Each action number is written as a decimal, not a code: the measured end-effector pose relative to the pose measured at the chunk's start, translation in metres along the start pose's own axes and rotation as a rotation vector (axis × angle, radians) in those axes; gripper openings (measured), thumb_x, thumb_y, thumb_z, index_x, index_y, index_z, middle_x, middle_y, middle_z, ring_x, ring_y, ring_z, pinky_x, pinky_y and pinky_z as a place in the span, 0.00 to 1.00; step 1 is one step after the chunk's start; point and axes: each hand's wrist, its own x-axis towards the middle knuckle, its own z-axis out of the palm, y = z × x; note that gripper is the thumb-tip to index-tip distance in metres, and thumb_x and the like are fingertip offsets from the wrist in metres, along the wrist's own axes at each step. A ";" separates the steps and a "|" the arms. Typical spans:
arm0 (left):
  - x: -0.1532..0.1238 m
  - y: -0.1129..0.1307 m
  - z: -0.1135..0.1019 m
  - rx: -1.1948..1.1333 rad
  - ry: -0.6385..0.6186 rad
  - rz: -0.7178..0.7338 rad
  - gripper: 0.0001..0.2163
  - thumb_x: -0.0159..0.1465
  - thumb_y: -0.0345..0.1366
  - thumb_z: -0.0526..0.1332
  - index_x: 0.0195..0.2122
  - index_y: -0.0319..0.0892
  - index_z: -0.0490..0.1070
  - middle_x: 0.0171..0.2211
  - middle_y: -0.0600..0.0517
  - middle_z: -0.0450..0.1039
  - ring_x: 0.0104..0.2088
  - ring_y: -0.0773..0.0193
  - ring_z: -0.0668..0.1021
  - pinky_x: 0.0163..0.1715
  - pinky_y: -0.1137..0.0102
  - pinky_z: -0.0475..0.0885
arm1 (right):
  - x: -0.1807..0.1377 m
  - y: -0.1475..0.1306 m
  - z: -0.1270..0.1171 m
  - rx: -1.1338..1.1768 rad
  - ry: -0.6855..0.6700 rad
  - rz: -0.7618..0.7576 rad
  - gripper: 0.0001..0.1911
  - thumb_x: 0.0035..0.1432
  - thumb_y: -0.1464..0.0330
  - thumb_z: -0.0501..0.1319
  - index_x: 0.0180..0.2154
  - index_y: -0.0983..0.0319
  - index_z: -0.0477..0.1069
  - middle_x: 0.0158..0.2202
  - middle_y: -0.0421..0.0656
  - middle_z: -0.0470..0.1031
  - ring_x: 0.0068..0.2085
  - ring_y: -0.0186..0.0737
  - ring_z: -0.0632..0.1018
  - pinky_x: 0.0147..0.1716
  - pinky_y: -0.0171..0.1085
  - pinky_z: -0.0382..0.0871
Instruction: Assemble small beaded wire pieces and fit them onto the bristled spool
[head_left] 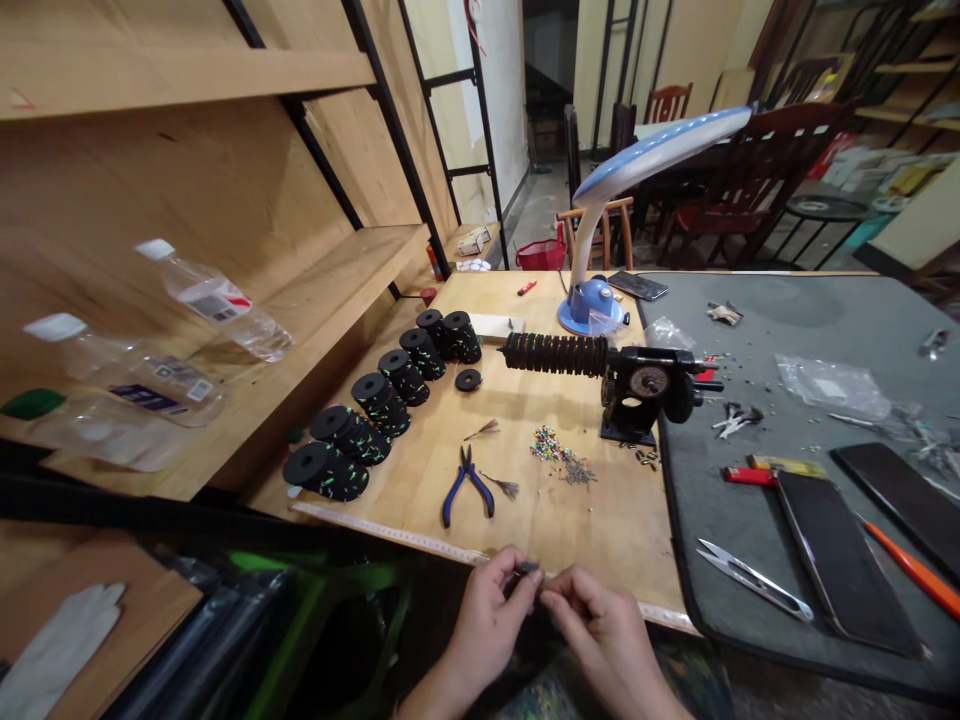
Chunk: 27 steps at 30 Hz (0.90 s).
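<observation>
My left hand (487, 615) and my right hand (600, 625) meet at the near edge of the wooden table (600, 520). Both are pinched together on a small dark piece (527, 570) held between the fingertips; I cannot make out what it is. Just beyond them lies a pale measuring tape (390, 530) along the table edge. Blue-handled pliers (466, 485) lie a little further in, with a pile of small coloured beads (555, 450) to their right.
Several black foam spools (375, 410) run in a row at left. A black hand-crank winder (637, 395) with a loaded rod stands mid-table beside a blue desk lamp (600, 300). On the grey mat (750, 330) lie snips (754, 580), lighters, phones. Plastic bottles lie on the shelf at left.
</observation>
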 end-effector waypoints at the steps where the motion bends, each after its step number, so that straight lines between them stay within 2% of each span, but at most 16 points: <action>1: 0.000 -0.001 0.000 0.000 -0.002 0.002 0.12 0.59 0.42 0.63 0.25 0.40 0.66 0.21 0.57 0.63 0.23 0.68 0.67 0.23 0.75 0.62 | 0.000 -0.001 0.000 0.000 -0.002 -0.002 0.13 0.60 0.64 0.57 0.27 0.61 0.74 0.21 0.39 0.74 0.23 0.36 0.72 0.23 0.31 0.60; 17: -0.002 -0.004 -0.003 0.211 -0.014 0.129 0.10 0.62 0.35 0.58 0.25 0.40 0.65 0.22 0.56 0.64 0.25 0.67 0.66 0.26 0.75 0.61 | 0.004 0.004 0.000 -0.133 0.023 0.010 0.15 0.61 0.62 0.55 0.26 0.61 0.71 0.20 0.40 0.74 0.23 0.38 0.74 0.24 0.31 0.62; 27: 0.000 -0.004 -0.003 0.156 -0.003 0.078 0.09 0.61 0.36 0.58 0.24 0.40 0.64 0.21 0.57 0.62 0.24 0.68 0.66 0.24 0.75 0.61 | 0.000 -0.001 -0.002 -0.132 0.001 -0.089 0.12 0.61 0.66 0.55 0.27 0.60 0.72 0.22 0.39 0.74 0.23 0.36 0.73 0.25 0.30 0.62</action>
